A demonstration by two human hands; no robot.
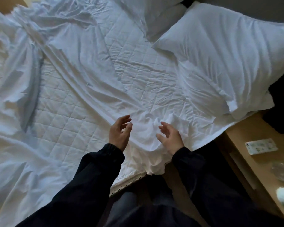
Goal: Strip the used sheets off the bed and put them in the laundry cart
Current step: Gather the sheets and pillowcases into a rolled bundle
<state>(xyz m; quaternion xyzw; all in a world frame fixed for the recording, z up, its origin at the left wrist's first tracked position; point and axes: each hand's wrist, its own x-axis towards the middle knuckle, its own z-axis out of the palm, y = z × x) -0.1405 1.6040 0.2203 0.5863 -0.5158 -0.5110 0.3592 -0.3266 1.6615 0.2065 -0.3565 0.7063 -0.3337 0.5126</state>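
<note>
Right now both hands hover just above the near edge of the bed, palms turned toward each other, with a bunched fold of the white crumpled bed sheet (147, 128) lying between them. The left hand (120, 131) is open, its fingers loosely bent and spread, and it grips nothing. The right hand (170, 136) is much the same, with relaxed fingers reaching toward the bunched cloth but not closed on it. Whether its lower edge brushes the fabric I cannot tell. Dark long sleeves with gathered cuffs cover both forearms.

The sheet is on the bed, pulled loose and heavily wrinkled. It lies in thick ridges along the left side and the far left corner, and a gathered part spills over the mattress edge just below the hands. Across the middle of the bed a white quilted mattress pad (69, 115) with a square stitched pattern shows.

Two plump white pillows sit at the head of the bed on the right — the nearer one (220, 51) lies slantwise and reaches the bed's right edge, and the farther one (154, 13) is partly tucked behind it.

Beside the bed on the right stands a light wooden bedside counter (236, 145). On it lie a small white printed card (261, 146), a clear round glass dish (282, 171) nearer the lower corner, and a black object (280, 104) by the pillow, too dark to make out.
</note>
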